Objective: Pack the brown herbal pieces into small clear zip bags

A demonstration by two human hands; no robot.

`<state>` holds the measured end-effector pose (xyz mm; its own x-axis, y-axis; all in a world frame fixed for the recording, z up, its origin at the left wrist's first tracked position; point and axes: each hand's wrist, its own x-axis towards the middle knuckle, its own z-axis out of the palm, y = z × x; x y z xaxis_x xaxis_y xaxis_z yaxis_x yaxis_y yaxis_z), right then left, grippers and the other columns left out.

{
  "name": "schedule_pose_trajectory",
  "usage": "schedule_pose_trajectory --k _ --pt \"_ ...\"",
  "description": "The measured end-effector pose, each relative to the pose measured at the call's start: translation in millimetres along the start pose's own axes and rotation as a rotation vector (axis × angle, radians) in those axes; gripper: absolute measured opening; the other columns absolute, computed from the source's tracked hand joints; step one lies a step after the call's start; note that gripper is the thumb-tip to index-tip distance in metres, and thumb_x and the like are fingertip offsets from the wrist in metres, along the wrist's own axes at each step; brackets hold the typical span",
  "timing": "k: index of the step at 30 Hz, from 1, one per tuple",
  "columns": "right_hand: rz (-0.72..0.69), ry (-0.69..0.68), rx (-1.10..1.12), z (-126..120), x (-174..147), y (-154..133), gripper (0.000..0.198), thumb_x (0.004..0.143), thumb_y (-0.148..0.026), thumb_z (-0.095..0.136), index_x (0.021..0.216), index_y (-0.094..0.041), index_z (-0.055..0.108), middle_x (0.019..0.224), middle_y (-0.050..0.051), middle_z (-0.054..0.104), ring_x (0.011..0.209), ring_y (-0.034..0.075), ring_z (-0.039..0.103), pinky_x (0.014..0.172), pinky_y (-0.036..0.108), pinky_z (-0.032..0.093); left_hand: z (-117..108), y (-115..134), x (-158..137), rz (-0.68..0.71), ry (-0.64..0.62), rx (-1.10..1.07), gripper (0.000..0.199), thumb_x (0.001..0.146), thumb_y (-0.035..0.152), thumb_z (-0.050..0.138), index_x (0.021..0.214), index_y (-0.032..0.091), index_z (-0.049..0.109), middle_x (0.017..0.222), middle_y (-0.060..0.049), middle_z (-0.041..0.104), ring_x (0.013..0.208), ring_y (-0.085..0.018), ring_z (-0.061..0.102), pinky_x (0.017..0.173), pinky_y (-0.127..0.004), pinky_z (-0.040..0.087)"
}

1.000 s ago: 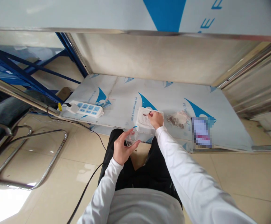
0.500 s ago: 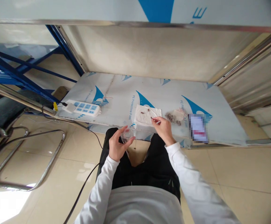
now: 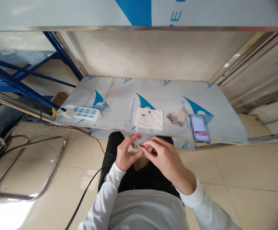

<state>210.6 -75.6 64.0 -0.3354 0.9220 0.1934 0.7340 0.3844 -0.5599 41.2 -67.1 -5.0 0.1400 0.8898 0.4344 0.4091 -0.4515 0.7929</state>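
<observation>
Between the thumb and fingers of my left hand point(image 3: 127, 152) is a small clear plastic bag point(image 3: 136, 142), held above my lap at the table's front edge. My right hand point(image 3: 164, 155) pinches a small dark brown piece point(image 3: 141, 146) close to the bag's mouth. What kind of piece it is, I cannot make out. On the table just beyond my hands lies a folded white cloth point(image 3: 150, 123) with two small brown pieces point(image 3: 146, 113) near its far edge. To the right of the cloth rests a clear bag point(image 3: 176, 118) of brown pieces.
A phone point(image 3: 199, 128), blurred out, lies right of the bag. On the left, a white power strip point(image 3: 82, 112) has a plug and black cable. The table point(image 3: 119, 92) carries protective film, with a shelf point(image 3: 81, 14) above. A metal-framed chair point(image 3: 28, 166) stands at left.
My right hand has lifted a small brown piece off the white cloth and brought it left and down to my left hand. The view has shifted slightly.
</observation>
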Motion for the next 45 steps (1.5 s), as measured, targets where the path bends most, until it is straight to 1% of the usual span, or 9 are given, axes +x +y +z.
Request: schedule_pose_trajectory --k 5,12,15,19,22,24,36,41,45 --pt "-0.048 -0.061 -0.052 1 2 -2 0.011 0.091 -0.025 0.058 0.096 -0.022 0.068 0.090 0.004 0.064 0.079 0.017 0.064 0.070 0.029 0.050 3 1 -2 0.017 -0.013 0.003 0.051 0.076 0.030 0.075 0.123 0.021 0.058 0.111 -0.009 0.070 0.105 -0.022 0.064 0.095 -0.034 0.050" --pt "0.040 -0.066 0.364 5 -3 18 0.017 0.088 -0.036 0.062 0.095 -0.023 0.071 0.106 0.007 0.065 0.091 0.019 0.066 0.076 0.029 0.055 4 10 3 -0.033 0.022 -0.006 0.054 0.075 0.036 0.075 0.123 0.021 0.059 0.104 -0.009 0.070 0.094 -0.022 0.067 0.085 -0.032 0.054" --pt "0.148 -0.090 0.595 6 2 28 0.019 0.089 -0.036 0.061 0.092 -0.021 0.071 0.097 0.006 0.071 0.087 0.019 0.068 0.074 0.028 0.055 3 12 6 -0.082 0.000 -0.034 0.077 0.065 0.041 0.082 0.132 0.021 0.051 0.118 -0.012 0.065 0.108 -0.027 0.062 0.096 -0.040 0.050" --pt "0.280 -0.107 0.839 -4 13 38 0.025 0.084 -0.042 0.065 0.090 -0.018 0.068 0.084 0.006 0.073 0.081 0.019 0.070 0.075 0.030 0.056 2 8 5 -0.410 0.127 -0.428 0.075 0.072 0.052 0.073 0.134 0.017 0.050 0.131 -0.016 0.059 0.118 -0.029 0.058 0.098 -0.041 0.048" --pt "0.318 -0.113 0.886 -17 20 45 0.027 0.081 -0.044 0.067 0.086 -0.017 0.068 0.079 0.004 0.072 0.075 0.017 0.069 0.071 0.029 0.055 2 6 3 -0.743 0.131 -0.751 0.051 0.081 0.056 0.061 0.106 0.012 0.069 0.096 -0.012 0.073 0.081 -0.021 0.070 0.072 -0.031 0.057" --pt "0.322 -0.107 0.874 -24 23 49 0.029 0.080 -0.045 0.068 0.086 -0.017 0.069 0.079 0.004 0.072 0.073 0.017 0.068 0.071 0.029 0.055 1 7 2 -0.804 0.073 -0.836 0.039 0.075 0.049 0.072 0.085 0.011 0.072 0.073 -0.006 0.071 0.060 -0.014 0.066 0.060 -0.026 0.056" --pt "0.340 0.002 0.909 -29 26 49 0.032 0.077 -0.043 0.072 0.096 -0.017 0.067 0.085 0.006 0.074 0.071 0.017 0.069 0.072 0.032 0.057 -3 30 4 -0.687 -0.011 -0.743 0.026 0.074 0.038 0.076 0.079 0.013 0.072 0.079 -0.007 0.074 0.074 -0.017 0.070 0.072 -0.028 0.058" --pt "0.264 -0.066 0.831 -42 33 43 0.031 0.079 -0.044 0.069 0.094 -0.017 0.067 0.079 0.004 0.072 0.071 0.016 0.068 0.070 0.031 0.057 -5 31 33 -0.504 0.049 -0.588 0.033 0.080 0.040 0.070 0.101 0.014 0.070 0.099 -0.010 0.075 0.091 -0.019 0.070 0.081 -0.028 0.054" --pt "0.252 -0.037 0.805 -51 39 39 0.031 0.079 -0.045 0.069 0.093 -0.017 0.068 0.080 0.004 0.071 0.071 0.016 0.068 0.070 0.031 0.057 -7 39 64 -0.373 0.065 -0.448 0.027 0.081 0.040 0.068 0.091 0.015 0.072 0.087 -0.006 0.075 0.079 -0.015 0.069 0.074 -0.024 0.054"
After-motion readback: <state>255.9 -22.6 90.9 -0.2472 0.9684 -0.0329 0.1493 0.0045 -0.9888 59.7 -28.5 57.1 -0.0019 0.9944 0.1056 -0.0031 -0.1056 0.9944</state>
